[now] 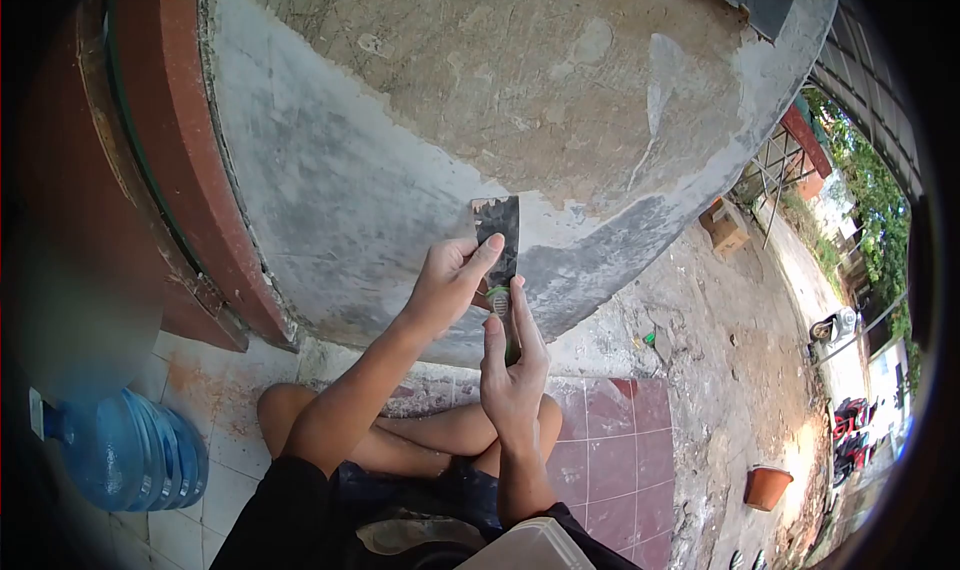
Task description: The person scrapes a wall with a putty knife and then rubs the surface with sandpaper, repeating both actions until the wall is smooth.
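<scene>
Both of my hands are on a putty knife [510, 235], held upright in front of the wall [340, 180]. Its dark, stained blade points up, with pale residue along the top edge and a green band near the handle. My left hand [450, 285] pinches the blade, thumb flat on its face and fingers behind. Lower down, my right hand [514, 375] grips the handle, thumb and fingers along its sides; part of the handle is hidden. Behind the blade, smooth grey coating meets rough brown plaster.
A blue water jug [135, 450] lies on white tiles at my left. Near my lap is a pale plastic container [530, 547]. An orange bucket [768, 488], a cardboard box [723, 227] and parked motorbikes [852, 440] stand off to the right. A reddish-brown frame [190, 120] borders the wall.
</scene>
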Demonstrator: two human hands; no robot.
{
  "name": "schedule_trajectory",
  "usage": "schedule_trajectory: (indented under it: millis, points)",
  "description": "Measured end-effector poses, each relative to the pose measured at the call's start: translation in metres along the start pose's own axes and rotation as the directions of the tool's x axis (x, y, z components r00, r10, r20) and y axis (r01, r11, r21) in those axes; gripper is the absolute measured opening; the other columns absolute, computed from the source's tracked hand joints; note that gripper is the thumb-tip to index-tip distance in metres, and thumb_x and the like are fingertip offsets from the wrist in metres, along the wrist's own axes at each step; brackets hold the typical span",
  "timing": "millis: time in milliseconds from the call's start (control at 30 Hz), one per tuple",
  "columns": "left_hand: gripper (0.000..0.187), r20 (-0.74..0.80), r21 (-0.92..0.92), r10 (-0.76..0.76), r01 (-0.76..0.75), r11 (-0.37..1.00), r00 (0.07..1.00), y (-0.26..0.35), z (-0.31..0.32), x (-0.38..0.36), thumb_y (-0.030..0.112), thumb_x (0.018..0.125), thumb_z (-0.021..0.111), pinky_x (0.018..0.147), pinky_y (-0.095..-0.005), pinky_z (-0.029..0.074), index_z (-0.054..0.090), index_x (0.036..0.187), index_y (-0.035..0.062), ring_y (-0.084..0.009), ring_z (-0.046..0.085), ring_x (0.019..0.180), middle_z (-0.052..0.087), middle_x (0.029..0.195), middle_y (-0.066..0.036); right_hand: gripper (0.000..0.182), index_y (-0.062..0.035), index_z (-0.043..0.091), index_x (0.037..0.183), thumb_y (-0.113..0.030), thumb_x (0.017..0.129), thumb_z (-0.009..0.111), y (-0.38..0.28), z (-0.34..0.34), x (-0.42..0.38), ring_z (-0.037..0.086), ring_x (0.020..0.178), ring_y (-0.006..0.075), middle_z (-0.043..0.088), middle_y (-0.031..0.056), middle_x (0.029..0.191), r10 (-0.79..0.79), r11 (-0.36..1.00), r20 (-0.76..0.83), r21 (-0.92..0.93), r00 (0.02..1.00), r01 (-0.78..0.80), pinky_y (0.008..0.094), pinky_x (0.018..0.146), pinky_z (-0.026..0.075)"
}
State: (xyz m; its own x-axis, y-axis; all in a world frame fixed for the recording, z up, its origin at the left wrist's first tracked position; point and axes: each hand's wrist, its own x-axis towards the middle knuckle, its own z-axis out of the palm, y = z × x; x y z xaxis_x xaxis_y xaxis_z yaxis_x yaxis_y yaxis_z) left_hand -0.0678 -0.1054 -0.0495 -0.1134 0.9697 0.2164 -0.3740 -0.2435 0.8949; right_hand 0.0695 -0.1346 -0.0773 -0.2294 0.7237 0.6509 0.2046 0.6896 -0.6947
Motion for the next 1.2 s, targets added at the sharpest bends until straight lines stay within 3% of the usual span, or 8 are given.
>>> schedule_trajectory:
  millis: [133,300,367,700,800,867,900,1200]
  points:
    - [0.037,-0.02,0.049,-0.026,0.027,0.998,0.999,0.003,-0.005,0.002,0.037,0.1,0.058,0.051,-0.023,0.052,0.065,0.088,0.0028,-0.0081,0.063,0.062,0.068,0.078,-0.005,0.05,0.0004,0.042,0.147,-0.005,0.099,0.056,-0.005,0.009,-0.004,0.037,0.056,0.0013,0.063,0.0019,0.093,0.09,0.994,-0.026,0.058,0.996,-0.088,0.0192,0.048,0.033]
    - [0.035,-0.048,0.129,-0.007,0.013,0.992,0.999,0.009,-0.008,0.002,0.036,0.1,0.058,0.048,-0.0218,0.049,0.064,0.085,0.0042,-0.0069,0.061,0.059,0.066,0.074,-0.003,0.051,-0.0001,0.041,0.148,-0.006,0.099,0.056,-0.012,0.018,-0.006,0.04,0.056,0.0016,0.063,0.0016,0.093,0.144,0.983,-0.044,0.123,0.989,-0.138,0.0194,0.048,0.035]
    - [0.036,-0.041,0.166,0.005,0.001,0.986,0.999,0.017,-0.007,0.001,0.036,0.1,0.059,0.048,-0.0217,0.048,0.064,0.084,0.004,-0.0066,0.06,0.059,0.065,0.073,-0.003,0.048,0.0104,0.045,0.14,0.0,0.094,0.056,-0.024,0.022,-0.004,0.056,0.126,0.0339,0.054,0.0287,0.136,0.279,0.918,-0.048,0.306,0.959,-0.252,0.0384,0.103,0.044]
    - [0.04,-0.039,0.507,0.054,-0.027,0.862,0.998,0.017,-0.028,0.014,0.039,0.099,0.059,0.045,-0.0222,0.046,0.063,0.08,0.0041,-0.0044,0.057,0.056,0.062,0.069,0.0,0.049,0.0087,0.044,0.142,-0.001,0.095,0.055,-0.023,0.051,-0.008,0.059,0.122,0.0288,0.056,0.0275,0.136,0.346,0.867,-0.129,0.422,0.929,-0.265,0.0359,0.1,0.045]
    - [0.047,-0.097,0.442,0.075,-0.024,0.897,0.993,0.019,-0.013,0.009,0.036,0.099,0.059,0.043,-0.0254,0.043,0.05,0.064,0.0071,-0.0036,0.043,0.053,0.045,0.06,0.005,0.049,0.0077,0.044,0.142,-0.001,0.095,0.056,-0.009,0.047,-0.006,0.063,0.115,0.0272,0.06,0.0268,0.13,0.358,0.846,-0.115,0.459,0.927,-0.27,0.035,0.096,0.047]
    - [0.042,-0.081,0.377,0.043,-0.009,0.926,0.996,0.018,-0.013,0.012,0.039,0.099,0.059,0.044,-0.0241,0.045,0.055,0.073,0.0065,-0.0048,0.05,0.054,0.053,0.066,0.002,0.051,-0.0018,0.041,0.148,-0.007,0.099,0.056,-0.004,0.038,-0.006,0.042,0.056,0.0008,0.067,0.0053,0.099,0.177,0.946,-0.118,0.296,0.977,-0.135,0.0195,0.047,0.035]
    - [0.039,-0.072,0.301,0.0,0.022,0.953,0.997,0.017,-0.013,0.01,0.041,0.099,0.059,0.045,-0.0227,0.047,0.061,0.082,0.0059,-0.006,0.058,0.056,0.061,0.071,0.0,0.051,-0.0018,0.041,0.148,-0.007,0.099,0.056,-0.005,0.038,-0.005,0.042,0.056,0.0008,0.067,0.0053,0.099,0.174,0.945,-0.115,0.298,0.978,-0.133,0.0195,0.047,0.035]
    - [0.037,-0.082,0.291,-0.018,0.041,0.956,0.996,0.009,-0.004,0.002,0.042,0.099,0.057,0.051,-0.0228,0.051,0.061,0.087,0.0078,-0.0069,0.062,0.063,0.064,0.077,-0.002,0.049,0.0053,0.047,0.141,-0.002,0.095,0.059,-0.011,0.017,-0.007,0.057,0.124,0.0239,0.057,0.0238,0.136,0.124,0.963,-0.137,0.255,0.983,-0.086,0.0314,0.102,0.043]
